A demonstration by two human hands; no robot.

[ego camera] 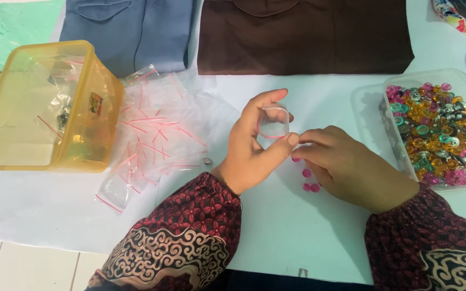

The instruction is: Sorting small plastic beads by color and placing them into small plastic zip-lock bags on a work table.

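Both hands pinch one small clear bag [273, 122] upright, left hand [254, 148] gripping its side, right hand [346, 167] at its lower corner.

Small clear zip bag [272, 122], red-striped, held upright; pink buttons [309, 183] on table below.

A white sheet [276, 237] is covering most of the work surface, its near edge lying across pale tiled surface [22, 267] with thin dark joints showing at the lower left. At the far side, a blue-grey folded garment [130, 32] is lying beside a dark brown folded garment [303, 37], the two just apart. A mint-green cloth [12, 29] is spreading over the upper left corner. Soft, even light is falling from above, casting only faint shadows on the sheet.
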